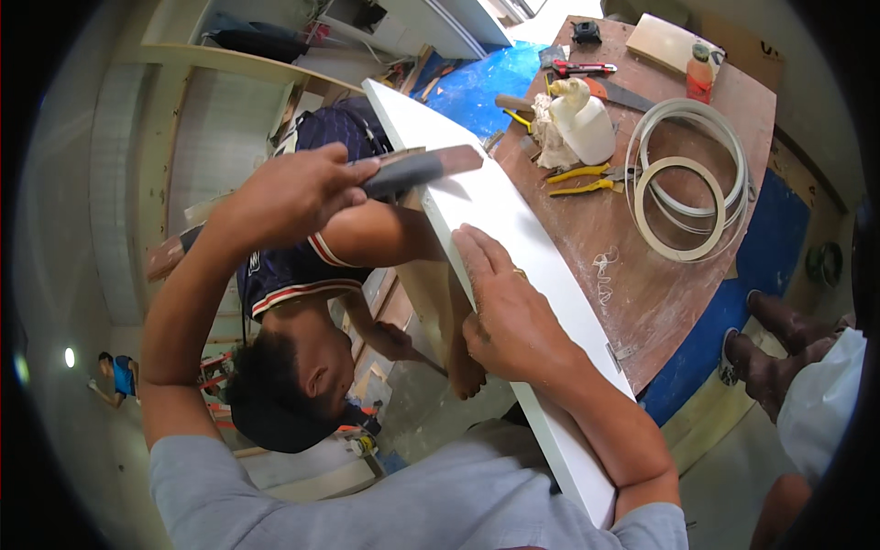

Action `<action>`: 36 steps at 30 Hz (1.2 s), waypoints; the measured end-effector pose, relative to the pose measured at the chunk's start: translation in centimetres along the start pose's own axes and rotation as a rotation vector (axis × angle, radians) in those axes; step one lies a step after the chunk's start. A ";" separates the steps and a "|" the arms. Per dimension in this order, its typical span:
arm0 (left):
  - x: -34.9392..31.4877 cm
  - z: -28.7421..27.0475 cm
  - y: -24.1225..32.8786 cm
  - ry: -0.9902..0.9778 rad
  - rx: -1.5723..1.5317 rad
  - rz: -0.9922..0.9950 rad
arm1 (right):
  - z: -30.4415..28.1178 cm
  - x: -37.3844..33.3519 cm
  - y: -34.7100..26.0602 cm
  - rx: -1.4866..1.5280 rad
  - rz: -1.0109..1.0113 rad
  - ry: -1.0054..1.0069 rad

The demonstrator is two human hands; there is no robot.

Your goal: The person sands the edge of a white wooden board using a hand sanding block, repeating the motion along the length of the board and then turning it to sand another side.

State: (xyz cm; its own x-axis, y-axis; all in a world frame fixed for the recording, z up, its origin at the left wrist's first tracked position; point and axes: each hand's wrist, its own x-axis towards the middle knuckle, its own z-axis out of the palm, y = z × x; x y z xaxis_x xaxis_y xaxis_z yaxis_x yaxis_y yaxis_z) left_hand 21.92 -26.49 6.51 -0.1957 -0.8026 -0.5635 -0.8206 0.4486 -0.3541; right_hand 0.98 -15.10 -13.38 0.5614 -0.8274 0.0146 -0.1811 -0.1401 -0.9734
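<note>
My left hand is closed around a flat, bar-like tool, dark grey with a brownish end; it may be a file or sanding bar, though I cannot tell. Its brownish tip lies over the far part of a long white panel, which slants from the upper middle toward my body. On this panel rests my right hand, fingers stretched out on the white face and thumb by the left edge. A small metal fitting shows at the panel's right edge.
Right of the panel, a brown worktable carries white edging coils, yellow-handled pliers, a white bottle, a saw and a red cutter. Close left, a co-worker bends under my arm. Another person is at right.
</note>
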 end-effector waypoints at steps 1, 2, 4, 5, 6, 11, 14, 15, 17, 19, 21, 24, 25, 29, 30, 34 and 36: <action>1.5 0.1 -0.5 -0.008 -0.047 -0.011 | -0.1 -0.1 0.2 0.007 0.001 0.004; 3.1 1.7 -2.6 0.061 -0.046 0.014 | -0.1 -0.1 0.0 0.012 -0.019 -0.008; 7.1 4.3 -6.2 0.070 -0.025 -0.053 | 1.0 -0.9 -0.6 0.022 -0.046 -0.056; 9.9 4.8 -7.2 0.031 -0.001 -0.135 | 1.5 -0.6 -0.9 0.009 -0.055 -0.075; 11.5 5.6 -9.0 0.023 -0.027 -0.111 | 1.8 -0.5 -1.0 -0.004 -0.063 -0.095; 7.3 5.6 -9.5 0.148 0.003 0.110 | 1.3 0.1 0.0 0.003 -0.079 -0.029; 0.5 0.9 1.7 0.005 0.046 0.032 | 1.1 0.5 0.6 0.017 -0.028 0.001; -1.2 0.1 3.2 -0.029 -0.019 0.071 | 0.8 0.4 0.4 0.036 -0.018 -0.005; -3.1 1.0 4.2 0.068 -0.029 0.146 | 0.3 0.0 -0.2 0.041 -0.011 -0.013; -0.6 1.8 2.9 0.078 -0.029 0.124 | 0.0 -0.5 -0.5 0.012 0.016 0.006; 3.3 5.1 -2.7 0.157 -0.175 0.166 | 0.6 -0.8 -0.8 0.032 -0.053 0.008; 10.4 7.6 -7.6 0.105 0.036 -0.064 | 1.9 -0.2 -0.3 0.014 -0.072 -0.021; 11.2 7.2 -7.0 0.107 0.017 -0.051 | 2.2 0.0 0.0 0.013 -0.063 -0.031; 6.3 3.8 -4.7 0.180 0.047 0.101 | 1.2 0.0 0.2 0.037 -0.069 0.015; 4.0 2.7 -2.9 0.257 -0.021 0.210 | 1.1 -0.2 0.2 0.013 -0.048 0.052; -3.8 1.6 5.2 0.094 0.001 0.128 | -0.4 -0.2 -0.6 0.030 0.011 0.012; -3.9 2.6 5.0 0.129 -0.033 0.142 | -0.1 -0.4 -0.2 0.036 -0.022 0.013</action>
State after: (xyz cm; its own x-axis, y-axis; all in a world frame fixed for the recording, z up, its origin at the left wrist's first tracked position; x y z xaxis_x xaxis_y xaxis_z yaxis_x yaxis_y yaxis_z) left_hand 19.99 -20.16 5.02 -0.3760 -0.7769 -0.5050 -0.7967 0.5493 -0.2519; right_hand 0.69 -14.77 -13.16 0.5543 -0.8314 0.0392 -0.1391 -0.1389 -0.9805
